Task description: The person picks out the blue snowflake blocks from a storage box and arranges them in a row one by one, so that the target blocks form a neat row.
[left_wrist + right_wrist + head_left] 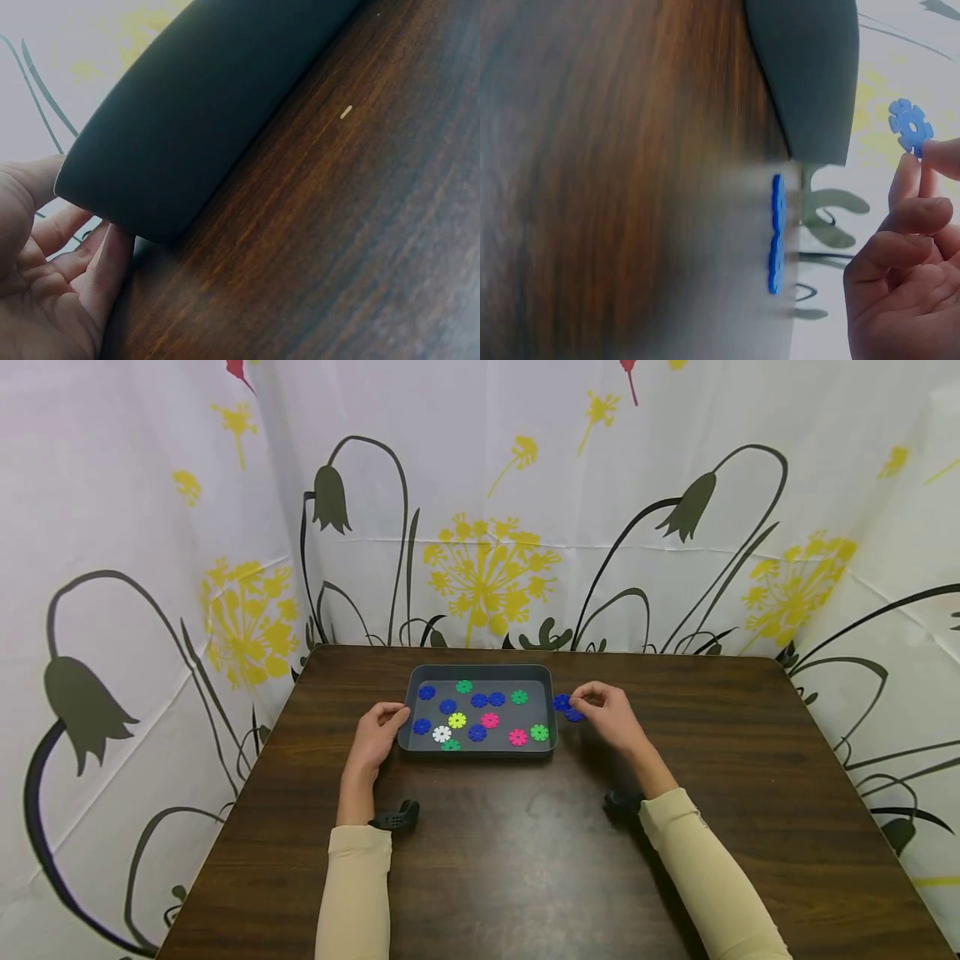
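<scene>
A dark grey rectangular tray [480, 754] holds several small notched plastic discs in blue, green, pink, yellow and white, such as the yellow disc [457, 720] and a pink disc [490, 720]. My left hand [375, 735] grips the tray's left end; in the left wrist view its thumb is at the rim and its fingers sit against the lower edge. Just right of the tray, my right hand [611, 714] pinches a blue notched disc [911, 126] between thumb and fingertips, raised above the table. Below it, two blue discs [777, 225] lie flat on the wood, end to end.
The dark brown wooden table [480, 860] extends around the tray. Behind it hangs a white curtain [480, 460] printed with flowers. Dark bands with small devices [397, 818] sit on both wrists.
</scene>
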{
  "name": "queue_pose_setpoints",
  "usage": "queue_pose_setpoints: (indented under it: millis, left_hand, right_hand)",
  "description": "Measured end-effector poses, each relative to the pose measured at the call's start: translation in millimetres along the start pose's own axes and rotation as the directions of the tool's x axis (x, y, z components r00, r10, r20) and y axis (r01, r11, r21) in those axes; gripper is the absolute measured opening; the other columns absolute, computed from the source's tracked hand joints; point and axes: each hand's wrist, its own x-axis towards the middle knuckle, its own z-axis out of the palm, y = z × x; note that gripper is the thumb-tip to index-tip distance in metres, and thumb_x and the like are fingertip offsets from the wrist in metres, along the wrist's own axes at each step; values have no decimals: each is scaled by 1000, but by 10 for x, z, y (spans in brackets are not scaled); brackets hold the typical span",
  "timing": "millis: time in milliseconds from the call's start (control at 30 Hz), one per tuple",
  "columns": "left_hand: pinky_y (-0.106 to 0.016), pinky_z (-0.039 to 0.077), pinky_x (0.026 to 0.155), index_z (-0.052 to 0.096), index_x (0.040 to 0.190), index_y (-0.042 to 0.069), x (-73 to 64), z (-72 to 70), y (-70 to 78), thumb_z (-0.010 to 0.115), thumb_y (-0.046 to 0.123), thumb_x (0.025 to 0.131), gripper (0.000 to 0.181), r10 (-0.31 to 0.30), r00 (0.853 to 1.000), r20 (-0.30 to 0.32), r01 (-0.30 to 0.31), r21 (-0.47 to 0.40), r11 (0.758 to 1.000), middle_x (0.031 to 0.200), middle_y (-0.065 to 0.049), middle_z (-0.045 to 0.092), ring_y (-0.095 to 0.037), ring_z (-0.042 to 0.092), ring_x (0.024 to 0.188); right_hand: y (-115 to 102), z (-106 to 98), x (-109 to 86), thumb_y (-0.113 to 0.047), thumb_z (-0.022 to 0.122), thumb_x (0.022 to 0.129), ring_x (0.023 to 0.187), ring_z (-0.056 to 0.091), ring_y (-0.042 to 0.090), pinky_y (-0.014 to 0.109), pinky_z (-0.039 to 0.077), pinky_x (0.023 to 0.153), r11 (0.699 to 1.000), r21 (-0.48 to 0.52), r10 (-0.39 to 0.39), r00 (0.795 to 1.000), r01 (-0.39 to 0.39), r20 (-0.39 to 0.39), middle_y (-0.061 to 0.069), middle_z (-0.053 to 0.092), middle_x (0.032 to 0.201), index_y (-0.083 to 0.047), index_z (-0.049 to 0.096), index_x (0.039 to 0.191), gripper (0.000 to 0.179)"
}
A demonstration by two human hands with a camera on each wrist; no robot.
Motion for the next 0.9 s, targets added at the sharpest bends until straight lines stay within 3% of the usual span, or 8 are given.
queue_pose_setpoints:
  millis: [200,433,667,900]
  left_hand:
    - [-48,40,119,56,148,5,8,3,-7,60,41,111,52,-3,1000,8,3,7,1000,152,-20,57,-32,53,138]
    - [-49,40,119,56,148,5,12,-6,-1,60,40,111,51,0,1000,10,0,7,1000,151,-20,57,-33,52,139]
    - [-49,41,119,56,148,5,8,-7,2,60,40,111,51,0,1000,8,0,12,1000,151,-20,57,-33,53,139]
    - [-51,40,120,55,150,6,-7,-11,12,60,43,111,54,-6,1000,16,6,9,1000,152,-19,56,-33,52,141]
  right_hand:
    - [101,-140,9,-22,70,105,102,65,13,28,49,88,999,-26,31,999,-32,-34,11,75,112,0,74,110,22]
    - [192,-262,2,-25,68,105,96,58,16,30,46,83,995,-12,99,992,-101,-79,10,74,112,0,74,110,26]
    - [260,-373,-25,-26,63,107,104,56,22,31,46,87,976,-21,212,970,-216,-116,16,71,123,4,72,117,32]
    - [317,-495,-65,-28,63,108,102,63,27,28,50,82,962,-18,268,957,-271,-108,7,73,101,4,71,120,36]
